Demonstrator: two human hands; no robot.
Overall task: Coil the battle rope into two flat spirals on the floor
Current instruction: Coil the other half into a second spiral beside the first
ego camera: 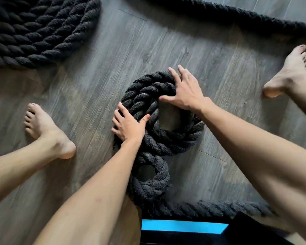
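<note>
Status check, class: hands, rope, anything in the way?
Left hand and right hand flat on small loose coil. Larger spiral lies upper left. Nothing blocks.

the battle rope (159,138) at the centre of the frame is black with a faint grey-brown fuzz. its thick strands are twisted, so diagonal ridges run along its length. the flat spiral (30,30) in the upper left shows the same black and the same twist, its turns lying as curved bands side by side. the floor (166,41) is grey-brown planks with streaky wood grain and thin dark seams. at the bottom edge a bright blue strip (182,226) crosses a black surface (254,232).
</note>
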